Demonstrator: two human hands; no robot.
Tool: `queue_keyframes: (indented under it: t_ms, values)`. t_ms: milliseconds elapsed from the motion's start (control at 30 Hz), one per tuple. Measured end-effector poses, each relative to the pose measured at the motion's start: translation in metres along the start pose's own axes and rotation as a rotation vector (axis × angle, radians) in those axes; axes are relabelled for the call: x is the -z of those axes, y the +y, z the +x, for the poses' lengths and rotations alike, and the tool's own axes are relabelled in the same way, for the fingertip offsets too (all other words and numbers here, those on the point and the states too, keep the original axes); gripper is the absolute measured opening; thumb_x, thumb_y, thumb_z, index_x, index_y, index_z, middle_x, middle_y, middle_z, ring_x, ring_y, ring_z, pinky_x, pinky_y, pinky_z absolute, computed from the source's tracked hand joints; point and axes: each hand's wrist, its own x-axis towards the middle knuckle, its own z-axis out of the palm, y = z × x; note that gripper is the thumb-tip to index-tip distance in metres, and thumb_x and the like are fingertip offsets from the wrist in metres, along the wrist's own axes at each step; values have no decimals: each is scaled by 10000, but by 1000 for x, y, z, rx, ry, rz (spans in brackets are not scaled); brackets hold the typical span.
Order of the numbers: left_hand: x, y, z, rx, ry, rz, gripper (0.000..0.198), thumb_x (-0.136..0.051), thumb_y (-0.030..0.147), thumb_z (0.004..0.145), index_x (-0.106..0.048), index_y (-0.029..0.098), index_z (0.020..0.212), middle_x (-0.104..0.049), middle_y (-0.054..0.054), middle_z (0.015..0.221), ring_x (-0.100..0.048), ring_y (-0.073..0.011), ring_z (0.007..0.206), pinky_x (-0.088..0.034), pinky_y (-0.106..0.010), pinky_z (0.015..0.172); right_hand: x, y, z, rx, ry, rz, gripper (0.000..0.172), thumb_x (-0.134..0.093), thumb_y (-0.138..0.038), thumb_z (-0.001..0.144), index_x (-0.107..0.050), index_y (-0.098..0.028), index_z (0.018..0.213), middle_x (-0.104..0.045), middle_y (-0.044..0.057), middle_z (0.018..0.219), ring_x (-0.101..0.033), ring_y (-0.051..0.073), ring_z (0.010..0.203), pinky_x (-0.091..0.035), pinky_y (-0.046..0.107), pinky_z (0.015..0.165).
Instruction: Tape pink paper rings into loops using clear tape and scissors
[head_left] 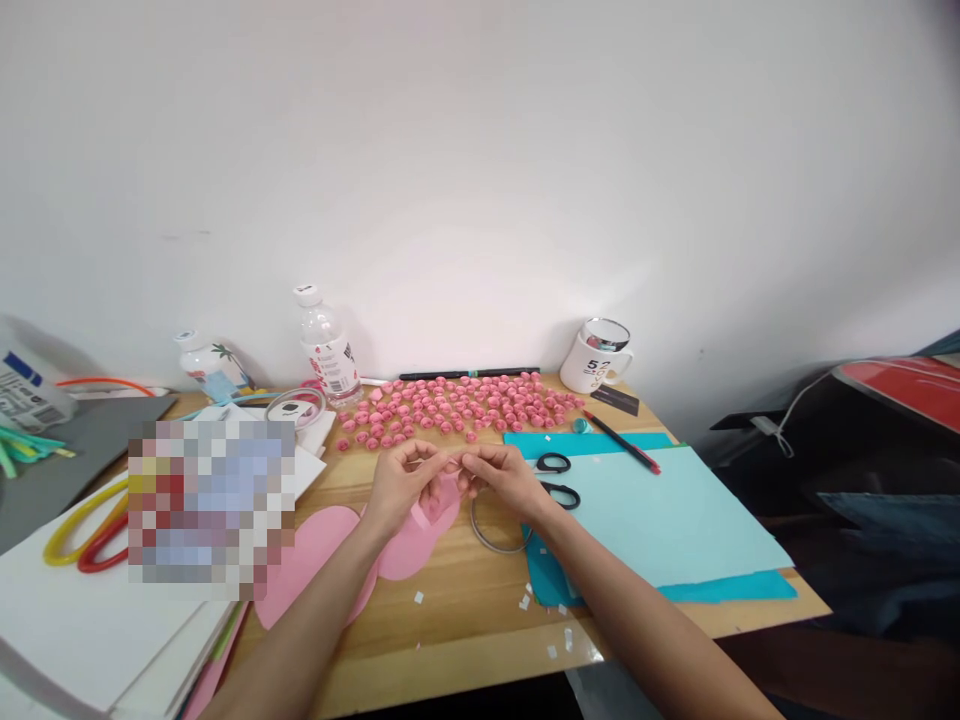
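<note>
My left hand (pixel 399 488) and my right hand (pixel 504 478) meet over the middle of the table, thumbs and fingertips pinched together. Between them is a thin pink paper strip (pixel 452 464), largely hidden by the fingers. Below the hands lie pink paper pieces with rounded edges (pixel 405 556), partly covered by my left forearm. Many small rolled pink paper roses (pixel 457 405) are spread just beyond the hands. Black-handled scissors (pixel 561 496) rest beside my right hand, their blades hidden. A ring-shaped roll (pixel 501 547) lies under my right wrist.
Light blue paper sheets (pixel 660 520) cover the right side, with a black-and-red pen (pixel 626 445) on them. A white mug (pixel 592 358) and a clear bottle (pixel 330 350) stand by the wall. White papers (pixel 67 620) and yellow-and-red-handled scissors (pixel 101 545) lie left.
</note>
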Motion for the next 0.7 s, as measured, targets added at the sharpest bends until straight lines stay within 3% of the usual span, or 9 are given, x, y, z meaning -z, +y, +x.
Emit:
queue_keyframes:
  t_ms: [200,400,700]
  values:
    - [-2,0,-2,-45,-16,7,199,-675,322,678,-561,163,642,-525,53,380,-448,-78,322,-318,-180,355,2,6,2,-15,84,47,317,-746,-395,623,-699,-169,840,-681,15,681,-589,112,571,-496,253,572]
    - [-4,3,-5,-53,-40,-27,193,-662,320,687,-572,162,623,-547,40,405,-454,-80,327,-357,-195,374,3,3,1,-16,15,57,344,-648,-475,716,-716,-154,820,-648,20,610,-580,108,575,-474,231,562]
    - [-4,0,-4,-72,-68,-35,188,-661,317,699,-564,164,648,-557,40,418,-475,-87,338,-372,-196,378,0,4,1,3,101,50,243,-755,-345,616,-721,-175,785,-697,18,705,-583,98,563,-485,242,572]
